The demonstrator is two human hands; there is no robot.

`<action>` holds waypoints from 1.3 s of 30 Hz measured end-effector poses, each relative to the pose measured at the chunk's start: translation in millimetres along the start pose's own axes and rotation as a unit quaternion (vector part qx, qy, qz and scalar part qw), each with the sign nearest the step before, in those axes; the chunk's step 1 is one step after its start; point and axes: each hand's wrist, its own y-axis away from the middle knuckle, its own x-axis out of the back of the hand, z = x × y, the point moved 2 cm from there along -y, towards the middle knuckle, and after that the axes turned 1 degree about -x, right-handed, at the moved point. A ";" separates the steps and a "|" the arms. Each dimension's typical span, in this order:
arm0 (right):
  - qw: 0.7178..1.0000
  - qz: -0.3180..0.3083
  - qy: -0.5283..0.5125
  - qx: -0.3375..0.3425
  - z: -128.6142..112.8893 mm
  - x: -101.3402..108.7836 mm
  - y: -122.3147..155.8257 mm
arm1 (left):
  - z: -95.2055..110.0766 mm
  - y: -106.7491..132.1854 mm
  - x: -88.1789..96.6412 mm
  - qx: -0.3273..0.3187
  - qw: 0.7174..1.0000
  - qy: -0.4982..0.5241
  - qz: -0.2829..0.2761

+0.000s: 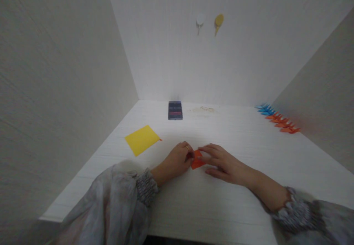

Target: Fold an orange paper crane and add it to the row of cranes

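Note:
A small folded orange paper lies on the white table between my hands. My left hand is curled, its fingertips pinching the paper's left edge; a ring shows on one finger. My right hand lies over the paper's right side with fingers pressed down on it. Both wrists wear grey gathered sleeves.
A yellow paper stack lies to the left with an orange sheet peeking out beneath. A dark blurred box stands at the back. A row of folded blue pieces and orange pieces lines the right wall. Two hooks hang on the back wall.

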 end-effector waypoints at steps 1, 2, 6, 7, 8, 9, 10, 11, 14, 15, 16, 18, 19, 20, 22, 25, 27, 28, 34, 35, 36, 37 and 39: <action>1.000 0.001 0.013 -0.004 -2.4 -0.9 -2.2 | 0.2 0.2 0.3 -0.001 1.000 0.002 0.002; 1.000 -0.003 0.022 -0.004 -4.6 -1.8 -4.0 | 0.1 0.4 0.5 -0.001 1.000 0.003 0.005; 1.000 -0.011 0.022 0.004 -7.1 -1.7 -6.7 | -2.3 1.1 0.0 -0.003 1.000 0.003 0.004; 1.000 -0.011 0.015 0.003 -6.4 -1.1 -6.3 | -3.1 1.1 -0.3 -0.003 1.000 0.000 0.002; 1.000 -0.011 0.007 0.003 -5.6 -0.5 -5.7 | -4.0 1.2 -0.6 -0.005 1.000 -0.003 0.000; 1.000 -0.011 0.001 0.002 -4.7 0.1 -5.0 | -4.7 1.2 -0.9 -0.006 1.000 -0.006 -0.002; 1.000 -0.011 -0.003 -0.001 -4.0 0.6 -4.4 | -5.3 1.1 -1.2 -0.007 1.000 -0.008 -0.003; 1.000 -0.013 -0.005 -0.004 -3.4 1.0 -3.9 | -5.7 1.1 -1.4 -0.008 1.000 -0.009 -0.004; 1.000 -0.017 -0.002 -0.014 -2.5 1.7 -3.1 | -5.5 0.8 -1.5 -0.008 1.000 -0.007 -0.001; 1.000 -0.019 -0.003 -0.017 -2.2 1.8 -3.0 | -5.2 0.6 -1.5 -0.007 1.000 -0.006 0.000; 1.000 -0.019 -0.006 -0.019 -1.9 1.8 -2.9 | -5.0 0.5 -1.6 -0.006 1.000 -0.005 -0.001; 0.999 -0.014 -0.022 -0.022 -0.6 2.1 -2.2 | -4.8 0.1 -1.9 -0.003 1.000 -0.006 -0.002; 0.999 -0.012 -0.034 -0.023 0.3 2.4 -1.6 | -4.9 -0.1 -2.1 -0.001 1.000 -0.007 -0.003; 0.999 -0.012 -0.045 -0.024 1.3 2.7 -0.9 | -5.1 -0.3 -2.3 0.000 1.000 -0.007 -0.003; 0.998 -0.020 -0.061 -0.024 3.2 3.4 0.6 | -5.4 -0.4 -2.5 0.002 1.000 -0.006 -0.002; 0.998 -0.037 -0.046 -0.018 5.0 4.3 1.8 | -4.6 -0.4 -3.0 0.001 1.000 -0.009 0.005; 0.999 -0.042 -0.026 -0.015 5.1 4.4 1.4 | -3.0 -0.6 -4.0 0.001 1.000 -0.017 0.011; 0.999 -0.042 -0.018 -0.013 4.7 4.4 0.9 | -2.1 -0.9 -4.9 0.004 1.000 -0.026 0.013; 0.999 -0.039 0.013 -0.008 0.6 3.7 -1.4 | -0.4 -5.8 -10.4 0.041 0.996 -0.078 0.031; 0.999 -0.038 0.017 -0.010 0.4 3.4 -1.3 | -1.1 -6.7 -10.7 0.045 0.996 -0.075 0.028; 0.999 -0.037 0.020 -0.013 0.4 3.2 -1.1 | -1.9 -7.4 -10.7 0.047 0.996 -0.069 0.024; 0.999 -0.037 0.022 -0.015 0.5 3.0 -0.9 | -2.9 -8.0 -10.4 0.048 0.997 -0.061 0.020; 0.999 -0.035 0.024 -0.016 0.9 2.8 -0.5 | -4.8 -8.2 -8.8 0.049 0.998 -0.041 0.013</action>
